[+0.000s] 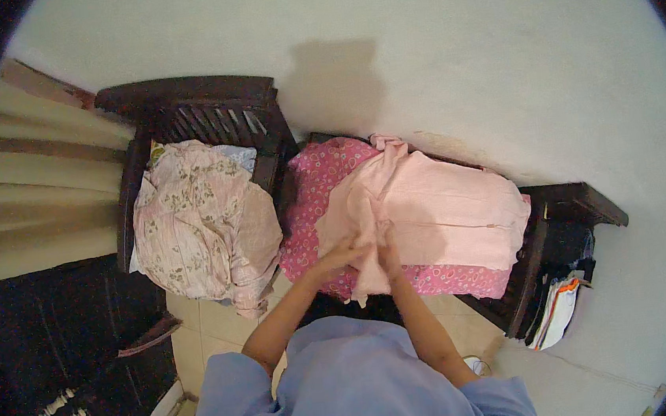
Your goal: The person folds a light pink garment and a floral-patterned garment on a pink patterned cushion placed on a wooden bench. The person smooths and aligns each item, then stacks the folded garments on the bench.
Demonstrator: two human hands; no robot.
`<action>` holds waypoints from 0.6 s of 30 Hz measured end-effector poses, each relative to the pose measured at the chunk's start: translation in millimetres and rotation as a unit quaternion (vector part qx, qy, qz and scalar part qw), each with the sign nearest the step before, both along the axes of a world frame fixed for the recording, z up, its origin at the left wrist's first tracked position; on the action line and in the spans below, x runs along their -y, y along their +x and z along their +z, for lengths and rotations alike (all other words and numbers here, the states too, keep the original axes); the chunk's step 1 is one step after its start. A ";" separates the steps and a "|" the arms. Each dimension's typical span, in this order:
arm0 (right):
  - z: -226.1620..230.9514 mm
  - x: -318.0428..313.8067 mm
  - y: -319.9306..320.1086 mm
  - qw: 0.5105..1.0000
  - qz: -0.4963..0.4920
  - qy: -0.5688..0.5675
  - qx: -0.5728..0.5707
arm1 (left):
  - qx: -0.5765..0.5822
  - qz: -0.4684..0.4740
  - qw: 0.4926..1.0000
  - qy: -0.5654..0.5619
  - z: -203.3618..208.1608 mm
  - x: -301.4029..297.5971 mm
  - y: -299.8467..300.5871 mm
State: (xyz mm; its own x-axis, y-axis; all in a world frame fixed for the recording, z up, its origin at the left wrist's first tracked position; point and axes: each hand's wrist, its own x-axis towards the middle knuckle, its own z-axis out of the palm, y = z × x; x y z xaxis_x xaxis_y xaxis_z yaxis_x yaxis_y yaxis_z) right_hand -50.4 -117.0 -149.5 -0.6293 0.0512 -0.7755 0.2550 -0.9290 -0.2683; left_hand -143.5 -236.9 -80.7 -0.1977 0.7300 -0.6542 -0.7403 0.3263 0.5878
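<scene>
A light pink garment (460, 209) lies spread over a pink floral cloth (322, 169) on the dark wooden seat in front of me. A narrow bunched strip of it, which looks like a sleeve, runs toward me between my hands. My left hand (343, 255) grips this strip from its left side, fingers pointing right. On the strip's right side my right hand (389, 257) closes on the fabric, its fingertips slightly blurred. The garment's near tip hangs just below both hands, over the seat's front edge.
To the left, a dark wooden chair (184, 90) holds a heap of flowered, pale cloth (199, 220). Papers or folders (556, 311) hang beside the seat's right armrest (525, 270). A striped curtain (47, 197) covers the left side; a pale wall (478, 60) stands behind.
</scene>
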 end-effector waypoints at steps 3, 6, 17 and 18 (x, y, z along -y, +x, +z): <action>45.5 -62.1 14.5 0.992 0.034 0.075 -0.094 | -0.058 -0.054 0.992 0.095 9.5 -31.0 34.6; 60.2 -127.2 35.5 0.979 0.144 0.129 -0.057 | -0.089 -0.139 0.984 0.070 -26.5 -55.5 42.6; 130.8 -292.4 78.1 0.538 0.661 0.523 0.021 | 0.353 0.297 0.882 -0.095 -120.0 -59.8 19.5; 127.1 -304.8 85.7 0.494 0.664 0.560 0.029 | 0.322 0.291 0.895 -0.106 -132.5 -58.2 22.1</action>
State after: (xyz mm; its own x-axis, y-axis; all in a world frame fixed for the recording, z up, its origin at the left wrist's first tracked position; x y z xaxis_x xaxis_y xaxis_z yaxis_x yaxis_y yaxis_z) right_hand 35.3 187.9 -22.4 -0.6637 0.0405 -0.7469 0.4773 0.7917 -0.3812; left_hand -121.4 -178.7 -213.2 -0.0364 0.4728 -0.8804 -0.9840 -0.1708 -0.0511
